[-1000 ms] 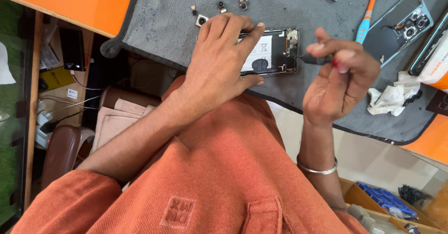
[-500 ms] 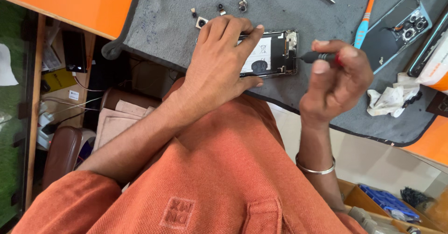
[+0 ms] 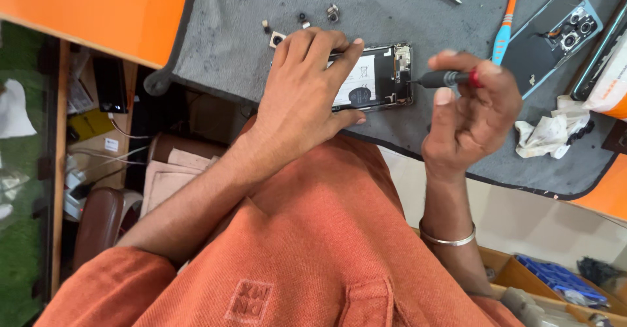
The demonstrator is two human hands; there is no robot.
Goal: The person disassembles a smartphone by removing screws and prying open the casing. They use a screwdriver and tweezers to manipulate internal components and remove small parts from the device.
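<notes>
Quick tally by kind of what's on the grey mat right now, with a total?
Opened phone under left hand: 1
Screwdriver in right hand: 1
Orange-blue pry tool: 1
Phone back cover: 1
Crumpled white cloth: 1
Total: 5, small loose parts not counted.

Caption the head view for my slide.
Left hand steadies an opened phone on a grey mat; right hand holds a black screwdriver.
</notes>
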